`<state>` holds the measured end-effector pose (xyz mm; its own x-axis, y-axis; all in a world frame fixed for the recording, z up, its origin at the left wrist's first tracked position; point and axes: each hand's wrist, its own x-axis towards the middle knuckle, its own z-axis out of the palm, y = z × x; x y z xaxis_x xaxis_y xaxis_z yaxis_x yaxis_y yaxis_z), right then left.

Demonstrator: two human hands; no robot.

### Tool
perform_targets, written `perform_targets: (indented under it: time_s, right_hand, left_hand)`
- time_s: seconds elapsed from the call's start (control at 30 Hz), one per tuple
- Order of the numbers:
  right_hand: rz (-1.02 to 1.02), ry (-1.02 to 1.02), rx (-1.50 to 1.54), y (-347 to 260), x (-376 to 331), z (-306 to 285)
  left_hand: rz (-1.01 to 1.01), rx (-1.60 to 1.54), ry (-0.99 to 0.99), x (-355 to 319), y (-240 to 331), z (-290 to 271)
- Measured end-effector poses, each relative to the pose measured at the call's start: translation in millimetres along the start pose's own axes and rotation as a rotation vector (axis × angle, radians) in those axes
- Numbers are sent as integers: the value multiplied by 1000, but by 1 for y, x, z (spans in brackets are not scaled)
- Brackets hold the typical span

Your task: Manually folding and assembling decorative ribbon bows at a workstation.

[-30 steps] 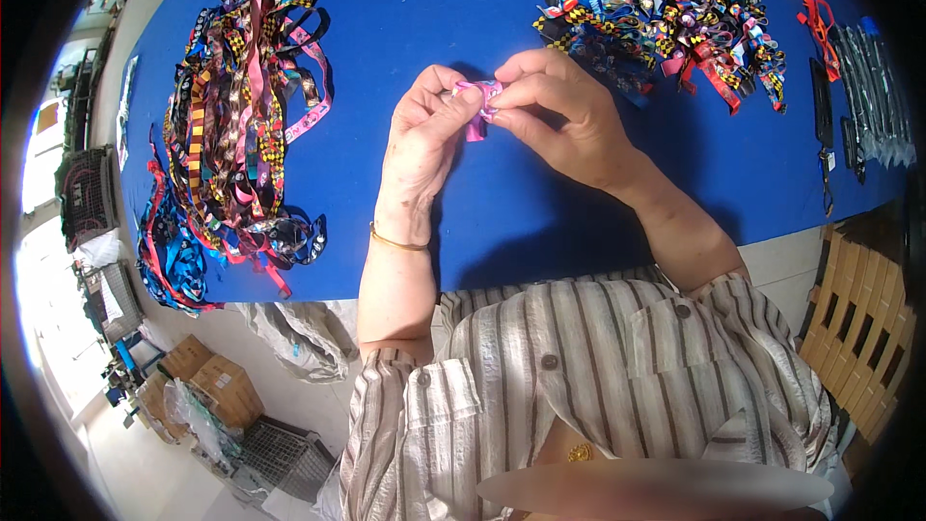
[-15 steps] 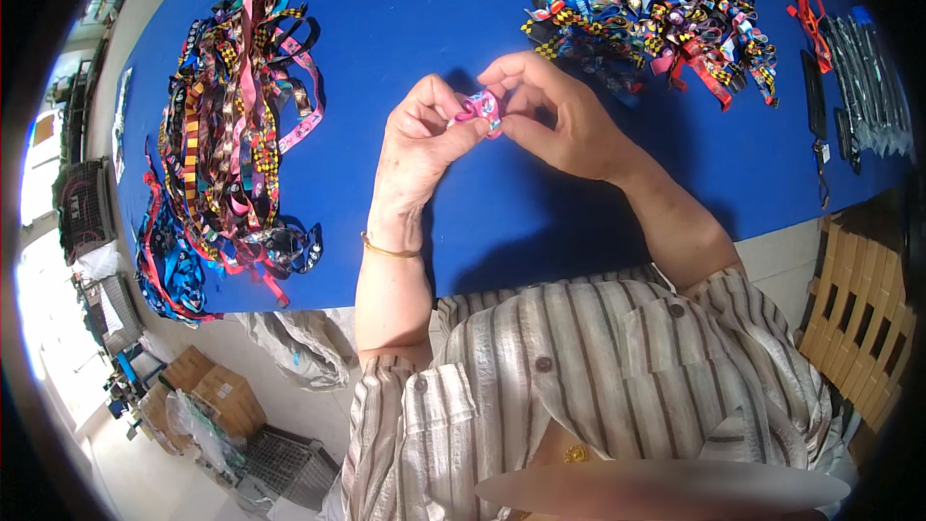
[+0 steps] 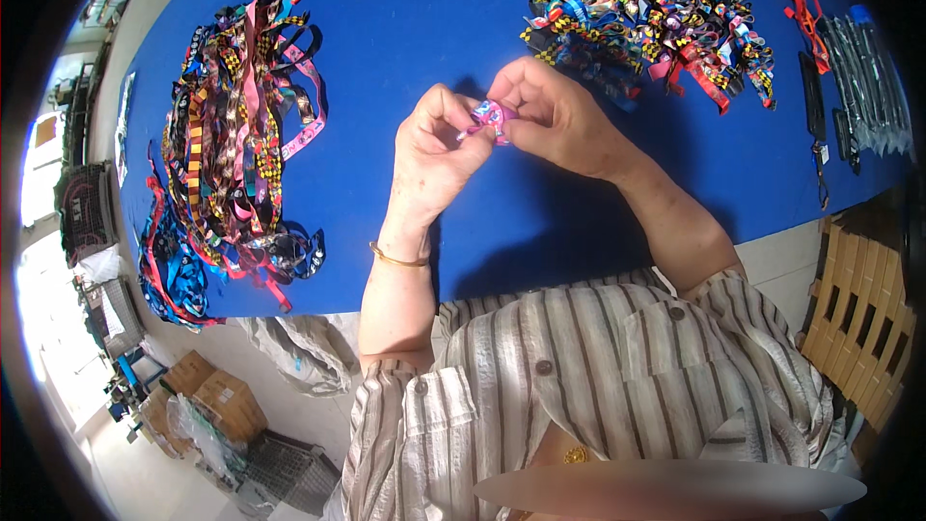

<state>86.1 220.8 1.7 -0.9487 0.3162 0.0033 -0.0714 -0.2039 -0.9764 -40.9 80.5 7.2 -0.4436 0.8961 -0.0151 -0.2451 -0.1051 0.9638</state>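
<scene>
Left hand [image 3: 432, 152], right hand [image 3: 569, 125]: fingers pinch small pink patterned ribbon [image 3: 495, 116] from both sides, above worktop [image 3: 405, 29], apparently for fine control. Long straps [image 3: 231, 135] left, looped straps [image 3: 656, 24] far right, seemingly sorted apart.

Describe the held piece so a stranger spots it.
At the blue table, look between the long ribbons at left and the looped ribbons at upper right. There the left hand and right hand pinch a small pink patterned piece. Unlike those ribbons, it's held, not piled.
</scene>
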Motion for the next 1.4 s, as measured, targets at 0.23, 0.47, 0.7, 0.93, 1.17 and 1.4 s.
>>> perform_targets:
  time_s: [0.23,0.47,0.7,0.93,1.17,1.4]
  right_hand:
    - [-4,73,82,-1,-3,3]
    - [-34,83,-150,4,-4,8]
    - [-42,71,-177,-5,-5,7]
    - [-117,84,21,1,-1,2]
    - [-62,-5,30,-3,-2,0]
    - [2,71,-14,-8,-4,8]
  left_hand:
    - [150,474,242,-2,-3,20]
    - [336,828,334,-8,-7,21]
    - [243,614,224,-8,-11,12]
    - [76,207,93,-2,5,8]
    - [151,287,151,-3,-4,7]
    - [262,502,258,-7,-11,10]
